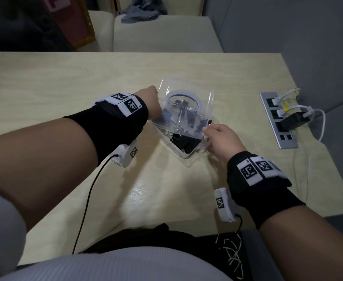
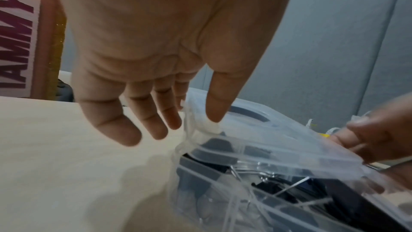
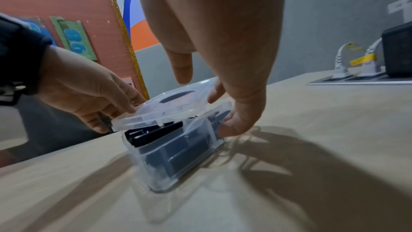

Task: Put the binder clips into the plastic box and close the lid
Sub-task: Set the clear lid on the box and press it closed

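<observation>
Two-hand grip: left hand (image 1: 151, 102) and right hand (image 1: 223, 138) hold the lid (image 1: 186, 110) tilted over the plastic box (image 1: 178, 151).
Head: box on table (image 1: 65, 78), binder clips (image 1: 183, 139) inside. Left wrist: thumb (image 2: 214, 110) and forefinger pinch a lid corner. Right wrist: fingers (image 3: 234, 124) curl round the opposite lid edge.

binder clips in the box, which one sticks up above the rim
The black binder clip at the end of the plastic box nearest the right wrist camera: it pokes above the rim under the part-open lid; the others sit lower.
</observation>
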